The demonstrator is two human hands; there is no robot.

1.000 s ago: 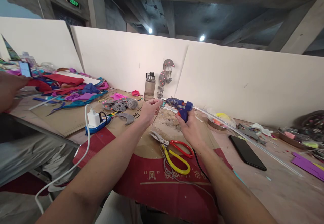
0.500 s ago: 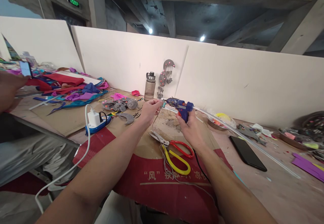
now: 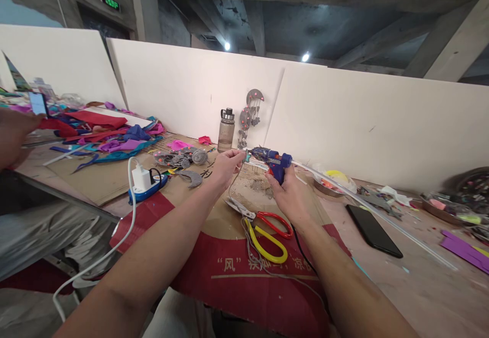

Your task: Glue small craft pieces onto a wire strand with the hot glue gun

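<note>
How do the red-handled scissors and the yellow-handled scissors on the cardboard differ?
The red-handled scissors lie nearer the right hand, while the yellow-handled scissors lie closer to the camera. The red loops look smaller and rounder; the yellow loop is longer and more stretched out. Both lie flat on the cardboard, untouched by either hand, with their blades pointing left towards one spot, where they seem to overlap.

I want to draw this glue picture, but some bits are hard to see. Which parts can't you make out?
All in the head view:
- The small piece in the left hand, at the glue gun nozzle: too small, fingers cover it.
- The glue gun's trigger: hidden by the right hand.
- The phone screen at far left: too small to read.
- The dish at the right edge: cut off.
</note>
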